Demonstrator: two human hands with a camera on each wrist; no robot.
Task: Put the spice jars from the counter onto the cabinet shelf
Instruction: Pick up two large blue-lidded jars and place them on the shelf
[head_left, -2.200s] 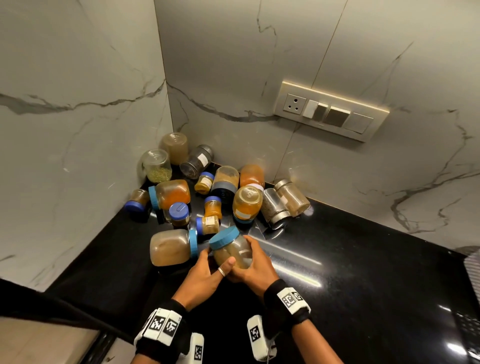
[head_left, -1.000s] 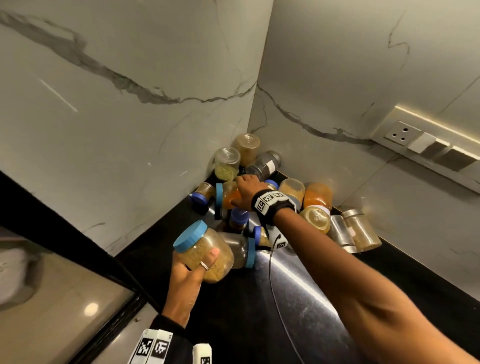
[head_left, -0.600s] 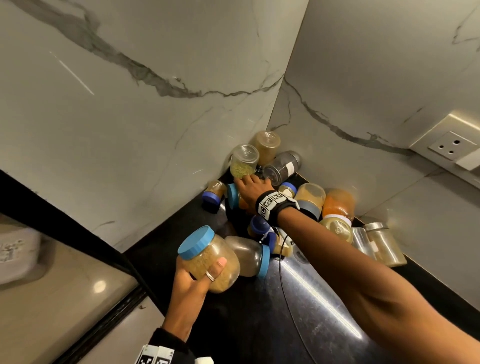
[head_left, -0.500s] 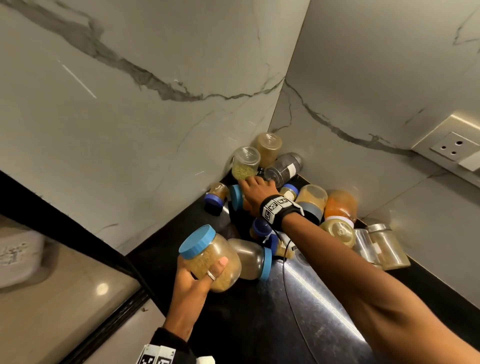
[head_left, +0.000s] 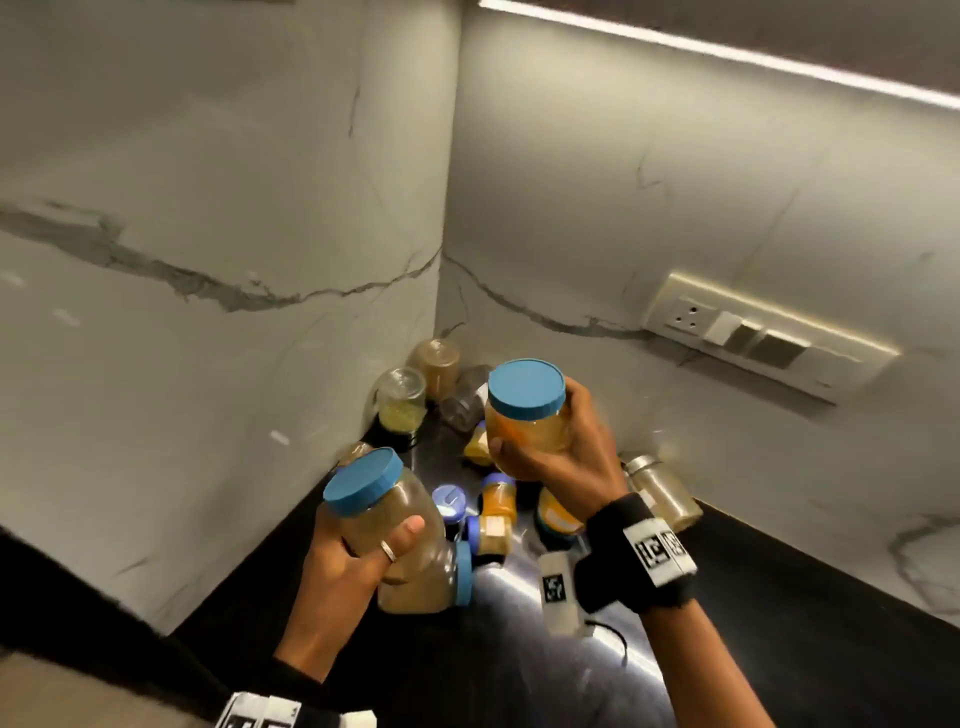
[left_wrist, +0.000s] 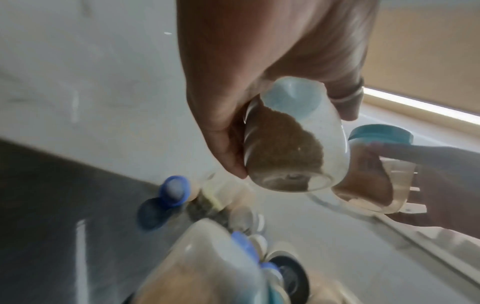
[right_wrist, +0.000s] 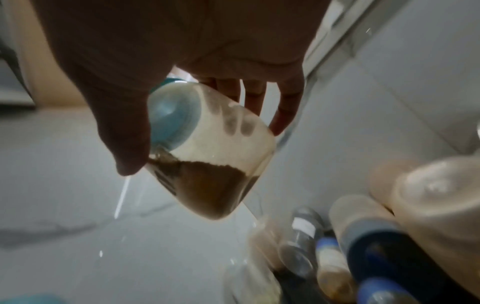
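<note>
Now both hands loaded | right hand (head_left: 558, 447) has just lifted an orange-filled jar (head_left: 527, 410) out of the pile, grip wrapped round it | left hand (head_left: 358, 551) still holds the brown-filled jar (head_left: 382, 512) | remaining jars (head_left: 493, 519) lie on the worktop (head_left: 779, 623) corner | shelf not in view; carrying comes next, I'd say.

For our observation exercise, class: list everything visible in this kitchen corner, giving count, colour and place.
Held jars: two, blue lids; brownish one in left hand, orange one in right.
Lying jar: one, blue lid, tan, below left hand.
Counter jars: several more, exact count unclear, corner pile.
Counter: black, glossy.
Walls: white marble.
Switch panel: one, cream, right wall.
Left hand: ringed.
Right hand: black wristband.
</note>
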